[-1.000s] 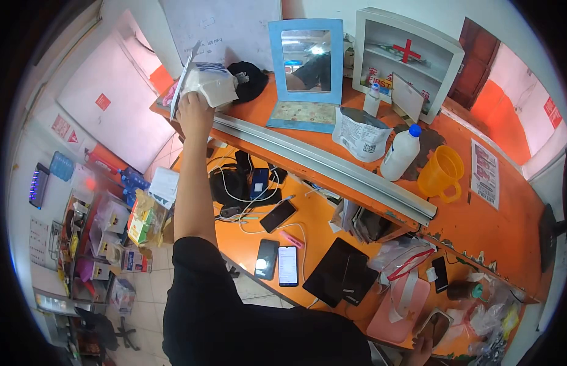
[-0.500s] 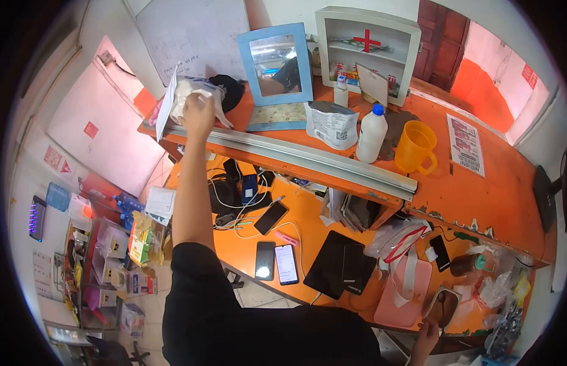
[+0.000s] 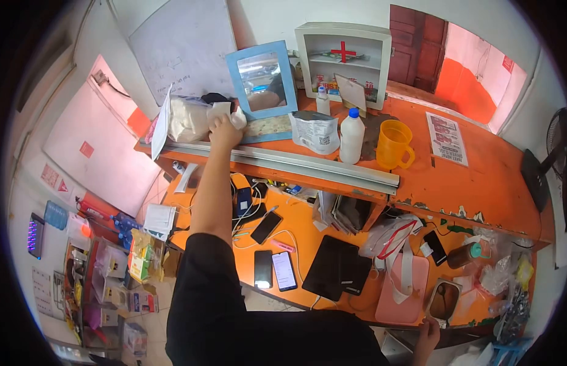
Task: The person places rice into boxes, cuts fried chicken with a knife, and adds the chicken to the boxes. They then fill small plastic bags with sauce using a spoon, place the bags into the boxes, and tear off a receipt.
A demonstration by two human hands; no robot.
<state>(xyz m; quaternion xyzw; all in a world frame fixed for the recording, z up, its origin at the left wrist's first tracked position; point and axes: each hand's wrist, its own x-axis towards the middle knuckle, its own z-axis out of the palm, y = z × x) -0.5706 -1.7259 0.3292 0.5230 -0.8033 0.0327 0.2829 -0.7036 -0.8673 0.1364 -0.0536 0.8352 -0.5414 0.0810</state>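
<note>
My left hand is closed around crumpled white tissue above the raised orange shelf. Left of it sits a clear plastic bag of white material, beside a tilted white sheet. The blue-framed mirror stands just right of the hand. At the lower right, my right hand is near the desk's front edge, its fingers drawn together; what they hold, if anything, is too small to name. Close to it lies a metal container with brown contents and a spoon in it.
On the shelf stand a silver pouch, a blue-capped bottle, an orange mug and a first-aid cabinet. The lower desk holds phones, a black tablet, a pink bag and cables.
My left hand has moved right from the plastic bag, now with white tissue in it. My right hand sits slightly lower, farther from the metal container. The view has shifted a little.
</note>
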